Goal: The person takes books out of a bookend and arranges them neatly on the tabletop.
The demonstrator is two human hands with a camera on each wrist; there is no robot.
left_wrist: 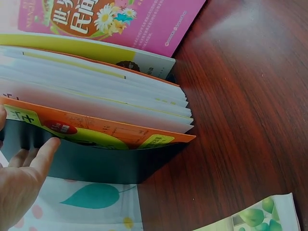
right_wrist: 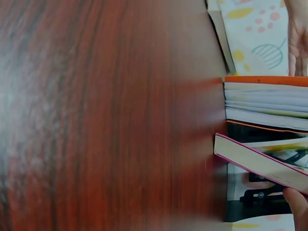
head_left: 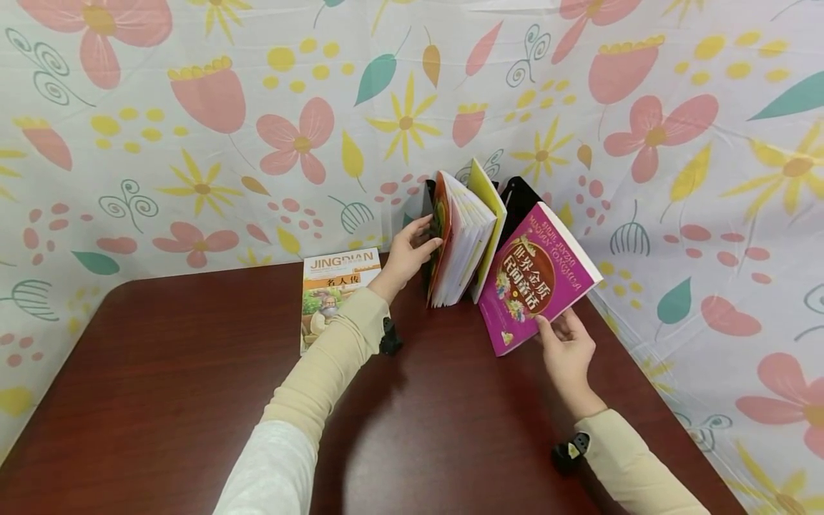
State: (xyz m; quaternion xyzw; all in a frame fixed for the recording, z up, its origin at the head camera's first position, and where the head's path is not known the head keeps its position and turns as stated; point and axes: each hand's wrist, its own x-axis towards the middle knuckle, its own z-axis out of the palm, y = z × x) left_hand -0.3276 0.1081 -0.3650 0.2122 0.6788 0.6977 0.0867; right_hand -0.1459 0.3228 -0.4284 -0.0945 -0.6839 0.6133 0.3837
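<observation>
My purple book (head_left: 537, 279) is at the far right of the table (head_left: 193, 343), tilted, its title cover turned toward the head camera; I cannot tell whether its lower corner touches the wood. The right hand (head_left: 569, 357) pinches it by the near right edge, thumb on the cover, other fingers behind. To its left, a yellow-covered book (head_left: 488, 187) stands on end, then a thick orange-covered book (head_left: 466, 247) with its page edges slightly fanned toward the near side. A dark panel (left_wrist: 106, 166) stands against the left side of the orange cover. The left hand (head_left: 405, 257) is at this panel, fingers apart and slightly bent; from the left wrist camera I see a fingertip at the panel's upper edge, with the remaining fingers partly cut off by the frame. A black upright (head_left: 521, 193) shows behind the purple book, on its far side. Left of the group, a JINGDIAN book (head_left: 328, 286) lies flat near the far edge, partly covered by the left forearm. I note a small black device at each wrist, beige sleeves, and a flowered cloth (head_left: 212, 143) hanging along the far and right sides.
</observation>
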